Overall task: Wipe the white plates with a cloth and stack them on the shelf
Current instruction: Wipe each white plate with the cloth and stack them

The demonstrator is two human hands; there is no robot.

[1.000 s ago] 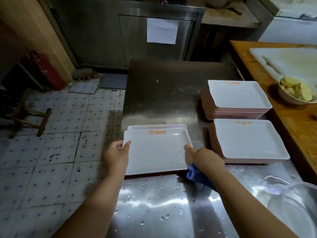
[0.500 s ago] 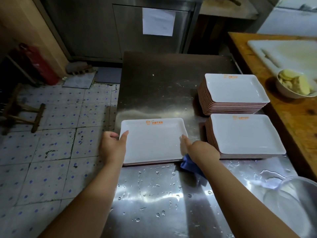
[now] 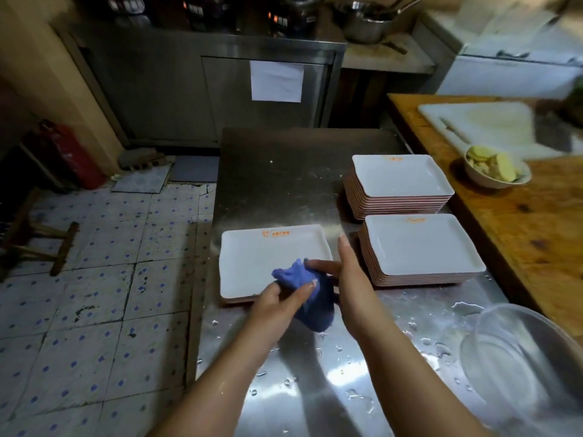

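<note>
On steel table (image 3: 284, 171): white plate (image 3: 258, 263) flat, long axis left-right.

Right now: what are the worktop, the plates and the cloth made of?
Worktop: stainless steel, brushed; it mirrors light and water beads on it.
Plates: glossy white, pinkish-brown undersides, printed orange logo; ceramic or melamine, can't tell.
Cloth: blue, soft, nappy fabric, bunched between left hand and right hand; likely microfibre.

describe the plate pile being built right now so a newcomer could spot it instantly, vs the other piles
On the steel table, three piles of white rectangular plates sit. Two tall ones stand along the right side: far stack and near stack. The short left pile is alone at the table's left edge, with the blue cloth over its near corner.
</note>
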